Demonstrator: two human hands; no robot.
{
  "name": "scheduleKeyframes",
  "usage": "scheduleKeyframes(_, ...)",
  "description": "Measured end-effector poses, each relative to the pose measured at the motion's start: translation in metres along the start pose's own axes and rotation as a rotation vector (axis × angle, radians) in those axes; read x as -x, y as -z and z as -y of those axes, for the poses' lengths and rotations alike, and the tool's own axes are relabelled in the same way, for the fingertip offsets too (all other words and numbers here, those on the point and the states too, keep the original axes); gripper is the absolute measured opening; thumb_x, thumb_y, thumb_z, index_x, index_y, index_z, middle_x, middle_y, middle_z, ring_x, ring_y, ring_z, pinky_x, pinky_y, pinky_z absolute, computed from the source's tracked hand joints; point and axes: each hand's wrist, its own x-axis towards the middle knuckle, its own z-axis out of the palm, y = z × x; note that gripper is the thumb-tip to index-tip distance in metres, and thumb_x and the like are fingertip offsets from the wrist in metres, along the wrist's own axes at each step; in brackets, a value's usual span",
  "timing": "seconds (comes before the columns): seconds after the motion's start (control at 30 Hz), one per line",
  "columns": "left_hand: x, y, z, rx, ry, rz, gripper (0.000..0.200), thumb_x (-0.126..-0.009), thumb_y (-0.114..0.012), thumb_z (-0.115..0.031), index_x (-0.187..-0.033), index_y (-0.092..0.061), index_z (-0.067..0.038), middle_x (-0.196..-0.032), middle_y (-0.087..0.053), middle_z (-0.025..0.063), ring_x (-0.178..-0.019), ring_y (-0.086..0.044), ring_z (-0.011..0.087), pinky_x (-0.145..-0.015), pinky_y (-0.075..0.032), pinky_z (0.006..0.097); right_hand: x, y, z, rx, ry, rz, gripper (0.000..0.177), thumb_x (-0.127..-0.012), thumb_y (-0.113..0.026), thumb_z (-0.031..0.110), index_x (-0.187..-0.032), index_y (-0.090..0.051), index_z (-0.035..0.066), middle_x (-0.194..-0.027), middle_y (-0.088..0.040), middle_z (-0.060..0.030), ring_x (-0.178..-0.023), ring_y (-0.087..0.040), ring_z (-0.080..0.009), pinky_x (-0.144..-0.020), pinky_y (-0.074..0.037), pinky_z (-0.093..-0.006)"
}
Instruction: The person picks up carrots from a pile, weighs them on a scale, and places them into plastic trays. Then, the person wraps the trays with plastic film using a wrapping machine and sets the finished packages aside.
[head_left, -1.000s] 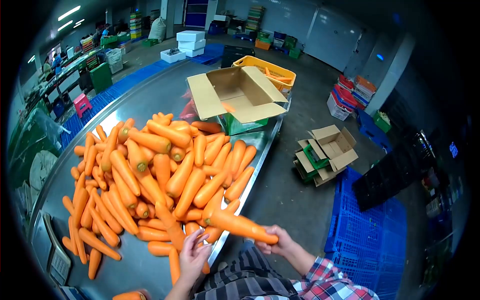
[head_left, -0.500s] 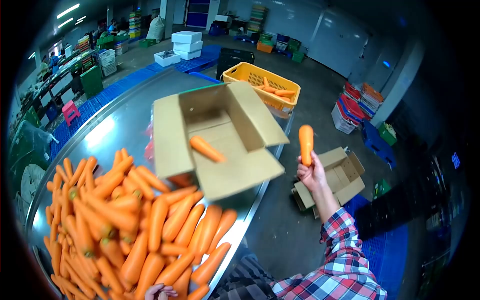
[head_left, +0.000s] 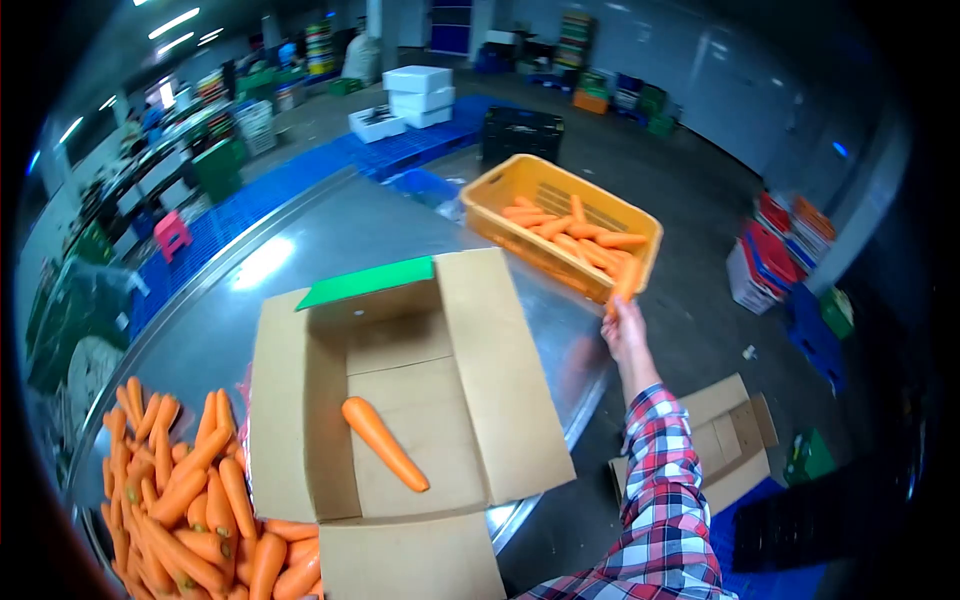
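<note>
Orange, probably stiff, light and rather slick: best to grip the carrot point(head_left: 626, 280) midway. Pinched at its near end by fingers of the right hand point(head_left: 626, 330), near the rim of the yellow crate point(head_left: 525, 248). Cannot tell the left hand's, out of view.

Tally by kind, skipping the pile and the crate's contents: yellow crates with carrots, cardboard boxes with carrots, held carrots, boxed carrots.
Yellow crate: 1
Cardboard box: 1
Held carrot, in right hand: 1
Boxed carrot: 1
Total: 4
</note>
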Motion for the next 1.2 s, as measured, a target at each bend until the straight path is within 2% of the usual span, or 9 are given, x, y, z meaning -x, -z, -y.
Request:
scheduleKeyframes(0.1, 0.006, -0.013, -0.017, 0.008, 0.083, -0.051, 0.022, -0.092, -0.054, -0.014, -0.107, -0.059, 0.001, -0.089, -0.063, 0.0087, -0.077, -0.057, 0.0146, -0.073, -0.048, 0.0272, -0.060, -0.018, -0.001, 0.242, 0.299, 0.077, 0.016, -0.090, -0.055, 0.030, -0.097, -0.050, 0.017, -0.074, -0.052, 0.0009, -0.056, -0.051, -0.0092, -0.046, -0.041, -0.0204)
scheduleKeyframes(0.2, 0.010, -0.008, 0.010, 0.125, -0.016, 0.012, 0.018, -0.091, -0.053, -0.010, -0.102, -0.057, 0.004, -0.089, -0.063, 0.0117, -0.079, -0.061, 0.0167, -0.075, -0.050, 0.0282, -0.016, -0.071, 0.025, 0.086, 0.080, 0.405, 0.023, -0.092, -0.050, 0.028, -0.112, -0.055, 0.016, -0.099, -0.059, -0.0002, -0.079, -0.055, -0.0066, -0.064, -0.045, -0.0195)
scheduleKeyframes(0.27, 0.024, -0.001, 0.023, 0.265, -0.002, 0.053, 0.024, -0.093, -0.051, -0.011, -0.112, -0.055, 0.003, -0.095, -0.063, 0.0090, -0.088, -0.060, 0.0136, -0.080, -0.049, 0.0257, -0.032, -0.094, 0.020, 0.227, 0.041, 0.334, 0.040, -0.094, -0.040, 0.015, -0.133, -0.041, 0.005, -0.138, -0.042, -0.0105, -0.126, -0.040, -0.0151, -0.098, -0.037, -0.0274)
scheduleKeyframes(0.3, 0.031, 0.004, 0.025, 0.302, 0.014, 0.061, 0.024, -0.094, -0.051, -0.012, -0.113, -0.055, 0.002, -0.097, -0.063, 0.0083, -0.090, -0.061, 0.0129, -0.080, -0.049, 0.0249, -0.025, -0.110, 0.021, 0.140, -0.011, 0.454, 0.041, -0.096, -0.035, 0.017, -0.136, -0.038, 0.006, -0.141, -0.038, -0.0102, -0.128, -0.037, -0.0148, -0.098, -0.034, -0.0262)
scheduleKeyframes(0.4, 0.051, 0.023, 0.039, 0.375, -0.025, 0.070, 0.026, -0.093, -0.054, -0.015, -0.113, -0.056, 0.000, -0.098, -0.063, 0.0065, -0.090, -0.061, 0.0118, -0.080, -0.050, 0.0239, 0.085, -0.182, 0.043, 0.188, -0.029, 0.671, 0.041, -0.095, -0.045, 0.020, -0.135, -0.041, 0.010, -0.131, -0.050, -0.0018, -0.080, -0.051, -0.0040, -0.066, -0.040, -0.0145)
scheduleKeyframes(0.6, 0.118, 0.095, 0.088, 0.506, -0.163, -0.063, 0.026, -0.092, -0.054, -0.014, -0.114, -0.055, 0.001, -0.097, -0.063, 0.0068, -0.090, -0.061, 0.0119, -0.080, -0.050, 0.0239, 0.272, -0.274, 0.050, 0.427, 0.053, 1.178, 0.035, -0.093, -0.050, 0.016, -0.125, -0.048, 0.003, -0.095, -0.060, -0.0033, -0.062, -0.048, -0.0035, -0.052, -0.038, -0.0151)
scheduleKeyframes(0.9, 0.326, 0.251, 0.191, 0.486, -0.093, -0.761, 0.020, -0.091, -0.052, -0.006, -0.108, -0.058, 0.003, -0.092, -0.064, 0.0112, -0.080, -0.063, 0.0138, -0.073, -0.052, 0.0248, 0.709, -0.380, -0.062, 0.702, 0.024, 1.902, 0.016, -0.088, -0.054, 0.013, -0.102, -0.057, 0.004, -0.085, -0.059, -0.0020, -0.065, -0.054, -0.0075, -0.057, -0.044, -0.0205)
scheduleKeyframes(1.13, 0.455, 0.276, 0.263, 0.588, 0.060, -1.413, 0.016, -0.091, -0.050, -0.006, -0.103, -0.057, 0.001, -0.085, -0.064, 0.0122, -0.071, -0.062, 0.0163, -0.066, -0.052, 0.0273, 0.967, -0.393, -0.209, 0.602, -0.403, 2.436, 0.021, -0.088, -0.051, 0.022, -0.088, -0.060, 0.002, -0.083, -0.063, -0.0051, -0.067, -0.060, -0.0124, -0.060, -0.049, -0.0246)
scheduleKeyframes(1.2, 0.465, 0.280, 0.281, 0.598, 0.118, -1.511, 0.015, -0.092, -0.049, -0.010, -0.100, -0.057, -0.001, -0.082, -0.064, 0.0112, -0.067, -0.061, 0.0166, -0.061, -0.052, 0.0285, 1.019, -0.395, -0.254, 0.682, -0.268, 2.528, 0.025, -0.093, -0.049, 0.026, -0.093, -0.057, 0.003, -0.081, -0.063, -0.0046, -0.068, -0.060, -0.0119, -0.058, -0.049, -0.0240)
